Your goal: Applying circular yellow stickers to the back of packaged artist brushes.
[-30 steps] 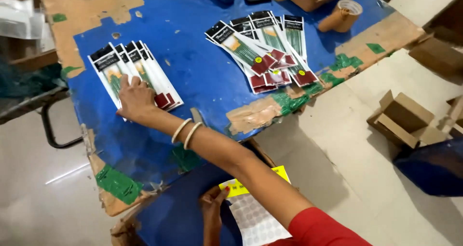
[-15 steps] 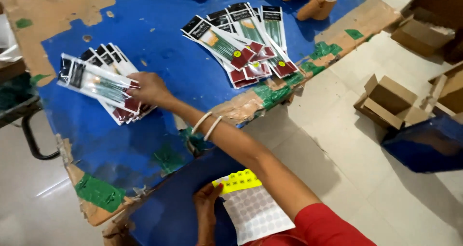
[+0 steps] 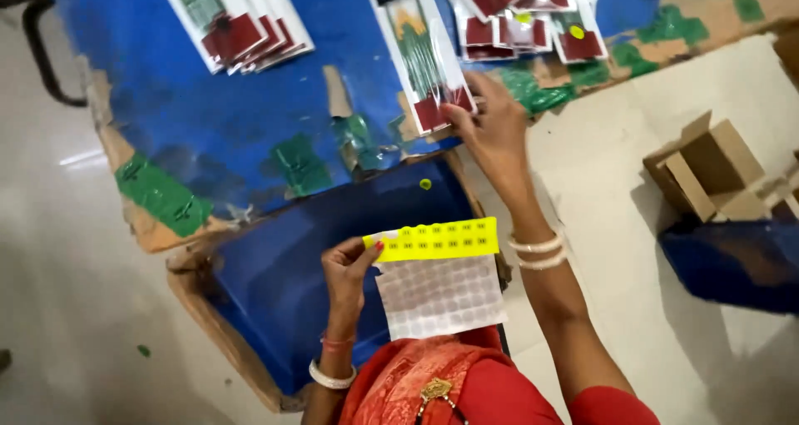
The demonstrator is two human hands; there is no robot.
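Head view: a blue table [image 3: 250,100], patched with green tape and torn to bare cardboard along its near edge, is being looked down on from above. At the far left a fan of clear packets with dark red cards [image 3: 237,25] is lying on it; a second earlier the right hand was resting on that fan, and it is now left alone, so one packet appears to have been drawn out of it and carried rightward. Nearer, at centre left, a sticker sheet [image 3: 437,279] is being pinched at its left edge by the left hand [image 3: 349,271], thumb over fingers; only a yellow strip of stickers remains along its far edge, the rest being bare backing. At centre right a single packet [image 3: 420,46] is being held at its near red end, by the table's edge, by the right hand [image 3: 493,129], fingers curled onto it and thumb alongside. To the far right a second pile of packets [image 3: 524,13] bearing small yellow dots is lying, cut off by the frame. Farther right, on the floor, an open cardboard box [image 3: 707,171] is standing. The packets' contents are too blurred to be made out, and whether the single packet carries a dot cannot be told.
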